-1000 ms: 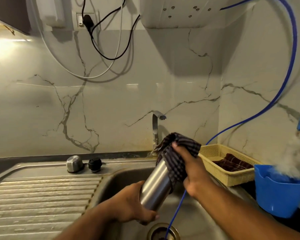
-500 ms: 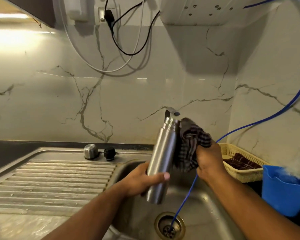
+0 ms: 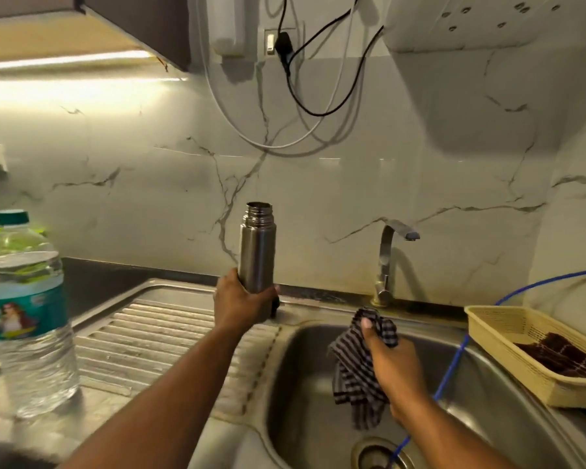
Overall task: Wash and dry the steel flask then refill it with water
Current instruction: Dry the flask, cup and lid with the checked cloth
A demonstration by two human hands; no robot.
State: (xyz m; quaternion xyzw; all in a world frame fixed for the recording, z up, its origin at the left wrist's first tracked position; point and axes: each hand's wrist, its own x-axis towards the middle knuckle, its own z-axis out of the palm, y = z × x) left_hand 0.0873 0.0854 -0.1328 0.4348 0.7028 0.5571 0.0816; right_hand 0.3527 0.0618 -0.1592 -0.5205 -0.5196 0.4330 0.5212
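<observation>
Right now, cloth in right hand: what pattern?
Dark checked cloth with pale stripes, head view.

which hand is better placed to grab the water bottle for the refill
Left, probably. The bottle stands far left on the drainboard, nearer the left hand, though it must first set the flask down. The right hand holds the cloth over the sink, farther off.

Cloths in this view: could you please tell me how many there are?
2: a checked cloth gripped by the right hand above the sink, and a dark brown cloth lying in the beige basket. More may be hidden.
</observation>
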